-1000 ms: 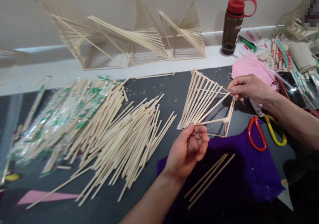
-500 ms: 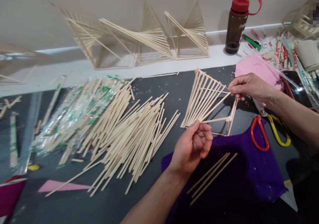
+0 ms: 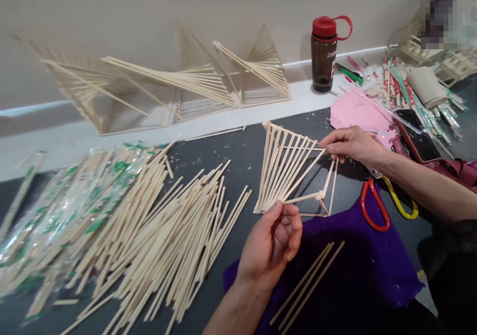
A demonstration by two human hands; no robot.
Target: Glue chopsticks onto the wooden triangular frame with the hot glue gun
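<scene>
A twisted frame of thin wooden sticks, fanned out in a row, stands on the dark table. My right hand pinches the upper end of the rightmost fanned stick, at the frame's sloping top bar. With thumb and fingertips together, my left hand is closed at that stick's lower end, by the frame's lower bar; the fingertips partly hide the contact. Three loose sticks lie side by side on purple cloth below the frame. Scissors with red and yellow handles rest under my right forearm.
Left of my hands spreads a pile of loose sticks, beside plastic-wrapped ones. Finished-looking stick frames lean along the wall. A red-capped bottle, pink sheet, phone and wrapped chopsticks are at the right.
The camera view has turned to the right, so everything sits farther left and somewhat lower. Both hands keep about the same places on the stick frame.
</scene>
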